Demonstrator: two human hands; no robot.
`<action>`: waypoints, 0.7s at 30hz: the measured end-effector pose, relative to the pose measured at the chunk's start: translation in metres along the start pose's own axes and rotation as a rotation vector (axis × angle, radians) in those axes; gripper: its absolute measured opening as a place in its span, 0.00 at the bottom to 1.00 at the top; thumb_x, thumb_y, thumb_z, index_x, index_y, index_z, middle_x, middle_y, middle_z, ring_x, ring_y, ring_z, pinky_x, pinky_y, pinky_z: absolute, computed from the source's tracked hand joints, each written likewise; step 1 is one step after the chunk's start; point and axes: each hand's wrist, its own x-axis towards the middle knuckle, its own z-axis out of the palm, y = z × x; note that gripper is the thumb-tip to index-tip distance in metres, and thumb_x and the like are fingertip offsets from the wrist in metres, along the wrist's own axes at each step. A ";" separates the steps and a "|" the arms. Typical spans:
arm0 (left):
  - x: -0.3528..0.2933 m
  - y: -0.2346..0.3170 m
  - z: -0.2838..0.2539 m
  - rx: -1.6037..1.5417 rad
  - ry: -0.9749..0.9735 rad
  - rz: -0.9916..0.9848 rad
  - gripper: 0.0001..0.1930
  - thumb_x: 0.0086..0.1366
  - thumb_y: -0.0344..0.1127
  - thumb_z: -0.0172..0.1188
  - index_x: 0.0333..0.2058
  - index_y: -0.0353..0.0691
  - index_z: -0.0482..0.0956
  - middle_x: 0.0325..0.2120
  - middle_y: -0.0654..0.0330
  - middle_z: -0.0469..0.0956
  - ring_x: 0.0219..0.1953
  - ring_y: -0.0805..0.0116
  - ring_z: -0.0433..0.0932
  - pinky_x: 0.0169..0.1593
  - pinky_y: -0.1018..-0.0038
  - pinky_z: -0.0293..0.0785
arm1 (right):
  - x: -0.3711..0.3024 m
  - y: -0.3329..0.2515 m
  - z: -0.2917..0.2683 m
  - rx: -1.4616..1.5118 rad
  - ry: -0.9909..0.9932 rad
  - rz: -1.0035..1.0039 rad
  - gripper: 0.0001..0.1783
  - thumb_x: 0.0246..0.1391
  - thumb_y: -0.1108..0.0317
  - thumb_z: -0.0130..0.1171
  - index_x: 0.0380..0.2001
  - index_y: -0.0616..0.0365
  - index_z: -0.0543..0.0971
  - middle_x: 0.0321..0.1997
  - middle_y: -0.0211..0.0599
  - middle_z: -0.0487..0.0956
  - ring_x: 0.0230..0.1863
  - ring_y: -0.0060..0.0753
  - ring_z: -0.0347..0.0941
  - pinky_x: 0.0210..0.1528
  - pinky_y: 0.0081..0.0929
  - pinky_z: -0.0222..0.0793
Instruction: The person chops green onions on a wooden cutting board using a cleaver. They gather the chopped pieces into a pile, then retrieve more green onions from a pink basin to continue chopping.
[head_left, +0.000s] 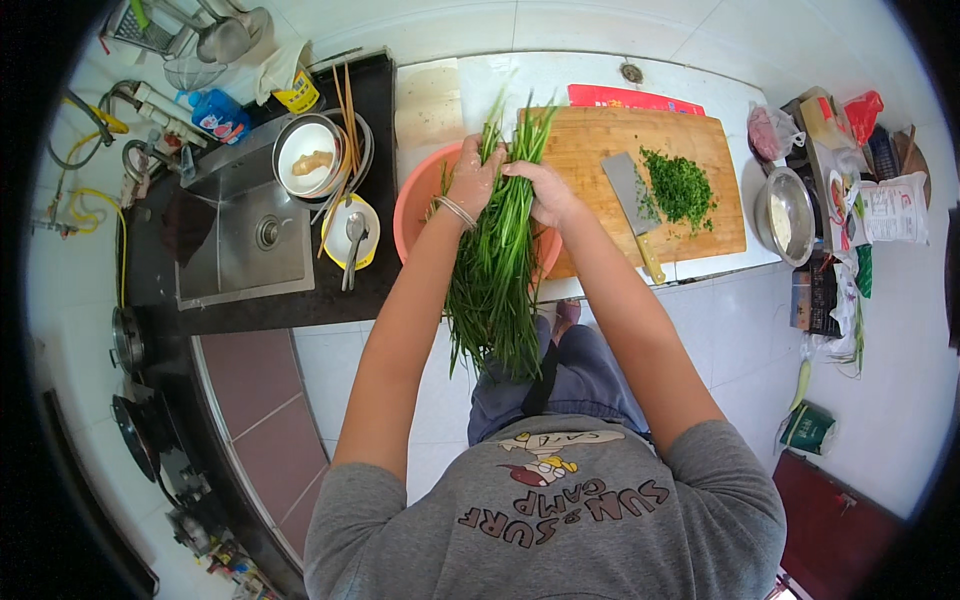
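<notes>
A large bunch of long green chives [500, 270] hangs from both my hands over an orange basin [410, 205], its leaves drooping past the basin's near rim. My left hand [472, 180] is closed around the left part of the bunch, and a bracelet circles that wrist. On the other side, my right hand [548, 192] grips the bunch near its upper end. To the right, chopped greens [682, 188] are heaped on a wooden cutting board [570, 140]. A cleaver [630, 190] with a yellow handle lies beside the heap, touched by neither hand.
Left of the basin are a bowl with a spoon [352, 242], stacked bowls [306, 160], chopsticks and a steel sink [250, 270]. A metal bowl [785, 215] with pale contents stands right of the board. Past it is a shelf crowded with bags and boxes [830, 190].
</notes>
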 end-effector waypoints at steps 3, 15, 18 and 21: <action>-0.004 0.008 0.010 -0.448 -0.004 -0.039 0.21 0.68 0.47 0.46 0.51 0.38 0.64 0.41 0.59 0.72 0.44 0.72 0.70 0.49 0.75 0.66 | -0.010 -0.006 0.016 -0.060 -0.071 0.036 0.23 0.45 0.72 0.62 0.47 0.55 0.70 0.39 0.33 0.75 0.39 0.30 0.73 0.38 0.34 0.72; 0.032 -0.006 -0.020 0.110 -0.153 -0.219 0.42 0.62 0.69 0.33 0.52 0.29 0.64 0.44 0.47 0.72 0.40 0.60 0.72 0.47 0.67 0.68 | -0.025 -0.001 0.026 0.012 -0.096 -0.062 0.26 0.40 0.80 0.61 0.47 0.58 0.70 0.38 0.35 0.75 0.35 0.32 0.73 0.37 0.31 0.72; 0.006 0.005 -0.026 -0.430 -0.265 -0.144 0.40 0.65 0.66 0.29 0.59 0.34 0.59 0.45 0.57 0.72 0.42 0.66 0.71 0.49 0.69 0.66 | -0.033 -0.011 0.018 0.029 -0.081 -0.077 0.22 0.43 0.76 0.60 0.45 0.60 0.72 0.32 0.36 0.76 0.30 0.29 0.73 0.34 0.28 0.71; -0.018 -0.001 -0.024 -0.511 -0.306 -0.323 0.41 0.64 0.68 0.28 0.58 0.36 0.61 0.45 0.58 0.73 0.43 0.67 0.71 0.49 0.70 0.66 | -0.042 -0.019 0.023 0.036 -0.113 -0.129 0.19 0.45 0.72 0.59 0.43 0.62 0.74 0.27 0.34 0.75 0.28 0.26 0.72 0.31 0.26 0.71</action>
